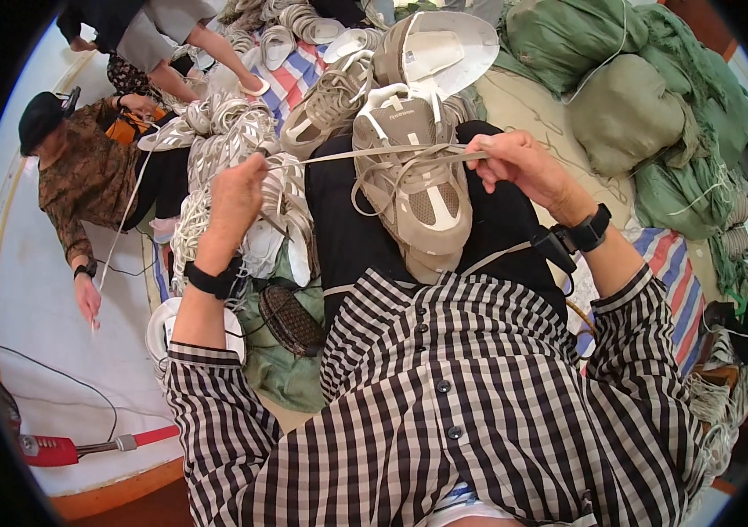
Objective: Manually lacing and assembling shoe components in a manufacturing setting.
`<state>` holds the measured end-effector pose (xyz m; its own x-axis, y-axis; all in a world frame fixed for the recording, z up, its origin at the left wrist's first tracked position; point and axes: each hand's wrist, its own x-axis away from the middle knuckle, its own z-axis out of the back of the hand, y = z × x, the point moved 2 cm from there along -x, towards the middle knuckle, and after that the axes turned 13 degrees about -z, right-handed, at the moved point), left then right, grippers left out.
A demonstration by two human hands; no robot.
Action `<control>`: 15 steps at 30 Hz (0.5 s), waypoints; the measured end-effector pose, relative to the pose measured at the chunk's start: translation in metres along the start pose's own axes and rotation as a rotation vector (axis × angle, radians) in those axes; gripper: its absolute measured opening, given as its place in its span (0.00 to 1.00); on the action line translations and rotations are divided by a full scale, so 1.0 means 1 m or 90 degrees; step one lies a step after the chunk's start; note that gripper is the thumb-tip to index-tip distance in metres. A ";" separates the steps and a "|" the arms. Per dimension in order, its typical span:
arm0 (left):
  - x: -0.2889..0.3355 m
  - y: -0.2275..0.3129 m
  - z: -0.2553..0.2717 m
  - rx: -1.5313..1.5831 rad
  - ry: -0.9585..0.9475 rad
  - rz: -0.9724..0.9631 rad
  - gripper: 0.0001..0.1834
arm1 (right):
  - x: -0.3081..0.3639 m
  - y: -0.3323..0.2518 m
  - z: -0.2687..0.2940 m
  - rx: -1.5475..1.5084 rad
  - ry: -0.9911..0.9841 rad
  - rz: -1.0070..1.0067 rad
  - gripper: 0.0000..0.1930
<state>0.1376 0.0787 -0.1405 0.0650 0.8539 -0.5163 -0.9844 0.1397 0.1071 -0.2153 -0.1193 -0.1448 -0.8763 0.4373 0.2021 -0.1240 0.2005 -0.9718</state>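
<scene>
A beige sneaker [418,189] rests toe-down on my lap, on black trousers [347,237]. Its beige lace [365,155] runs taut across the shoe between my two hands. My left hand [238,198] is closed on the lace's left end, beside a heap of white soles. My right hand [519,162] pinches the lace's right end at the shoe's upper right. Both wrists wear black watches. Loose loops of lace hang over the shoe's tongue.
More beige sneakers [330,101] and a heap of white shoe parts [224,140] lie ahead on a striped sheet [299,75]. Green sacks [628,105] pile up at the right. A seated person in a brown patterned top [84,176] works at the left; another person's legs [207,44] show at the top.
</scene>
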 end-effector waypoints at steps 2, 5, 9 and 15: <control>0.008 -0.019 0.004 -0.025 0.003 0.009 0.03 | -0.010 0.006 0.001 -0.008 0.018 -0.015 0.18; 0.028 -0.042 0.021 -0.095 -0.013 0.049 0.03 | -0.016 0.007 -0.001 -0.017 0.025 -0.019 0.17; 0.056 -0.089 0.023 -0.152 -0.034 0.115 0.03 | -0.029 0.016 0.000 0.089 0.068 -0.025 0.14; 0.073 -0.137 0.027 -0.235 -0.042 0.183 0.04 | -0.035 0.012 -0.010 0.126 0.082 0.074 0.14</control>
<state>0.2812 0.1354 -0.1695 -0.2195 0.8637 -0.4536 -0.9557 -0.2838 -0.0779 -0.1820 -0.1235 -0.1623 -0.8248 0.5584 0.0889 -0.1254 -0.0273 -0.9917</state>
